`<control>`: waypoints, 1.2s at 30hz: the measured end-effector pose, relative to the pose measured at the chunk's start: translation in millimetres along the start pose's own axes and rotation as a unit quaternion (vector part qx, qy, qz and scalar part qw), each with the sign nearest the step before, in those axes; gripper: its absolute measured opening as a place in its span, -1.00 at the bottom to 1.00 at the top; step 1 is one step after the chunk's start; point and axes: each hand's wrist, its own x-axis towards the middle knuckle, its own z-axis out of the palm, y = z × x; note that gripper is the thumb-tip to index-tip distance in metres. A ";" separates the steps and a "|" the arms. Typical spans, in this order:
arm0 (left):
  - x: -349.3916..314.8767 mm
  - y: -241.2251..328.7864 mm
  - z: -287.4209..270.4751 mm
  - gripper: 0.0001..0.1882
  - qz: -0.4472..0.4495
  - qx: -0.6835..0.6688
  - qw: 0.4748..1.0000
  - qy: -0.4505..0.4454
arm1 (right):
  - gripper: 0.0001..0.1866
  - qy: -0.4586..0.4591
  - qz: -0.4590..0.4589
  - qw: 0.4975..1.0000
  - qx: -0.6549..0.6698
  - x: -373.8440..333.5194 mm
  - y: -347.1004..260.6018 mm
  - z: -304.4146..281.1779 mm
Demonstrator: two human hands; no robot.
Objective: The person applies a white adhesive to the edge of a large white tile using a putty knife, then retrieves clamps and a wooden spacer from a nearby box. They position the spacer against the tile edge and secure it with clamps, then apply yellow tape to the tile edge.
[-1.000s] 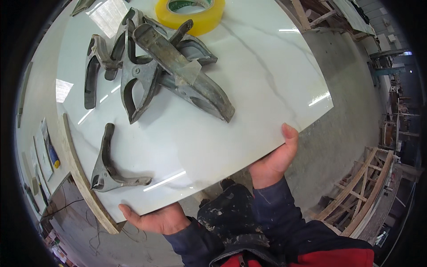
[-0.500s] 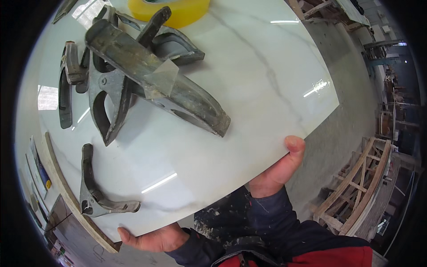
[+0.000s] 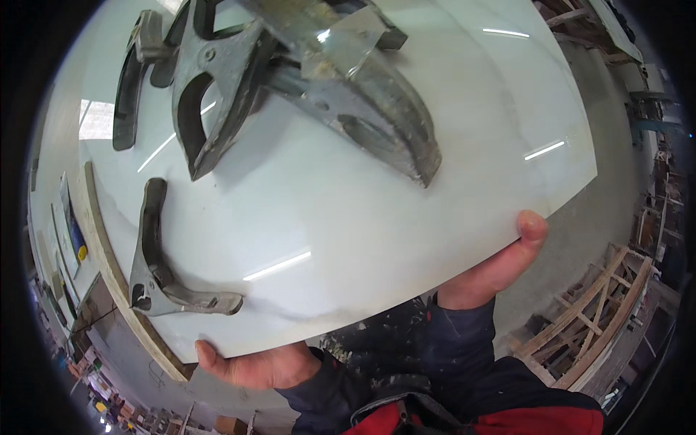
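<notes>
The left hand (image 3: 264,365) grips the near edge of a glossy white, grey-veined panel (image 3: 362,239) close to its left corner, thumb on top; the right hand (image 3: 486,279) grasps the same edge toward the right corner, its thumb also over the rim, and the fingers of both are hidden beneath. The panel stretches out in front of the person, its near edge slanting up to the right; its far end is cut off, so which side is longer cannot be told. On the panel near its left corner lies a V-shaped clamp (image 3: 156,283), hinge to the left, one arm pointing away from the person, the other rightward. Farther up the panel is a pile of grey clamps (image 3: 192,109), overlapping and cropped above; the big top clamp (image 3: 391,127) slants with its end toward the panel's right corner, a clear film scrap (image 3: 344,51) covering part of it. Along the panel's left edge runs a wooden strip (image 3: 112,268), and left of that a blue-and-yellow tool (image 3: 75,235) lies on a pale bench (image 3: 83,283). Right of the panel, a slatted wooden frame (image 3: 591,319) stands well apart, the clutter behind it too dim to make out
</notes>
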 end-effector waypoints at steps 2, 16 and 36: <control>-0.6 -1.7 3.9 -0.41 0.012 -0.002 1.000 -0.006 | -0.39 -0.013 0.000 1.000 0.002 -0.1 1.1 -0.3; -64.5 132.6 -69.5 -0.11 0.129 0.536 0.834 0.034 | -0.41 0.030 -0.081 0.987 -0.138 13.8 -18.3 -12.3; -4.8 165.8 -43.3 -0.28 -0.025 0.434 0.888 -0.151 | -0.47 0.032 -0.059 0.985 -0.156 17.2 -30.3 -14.9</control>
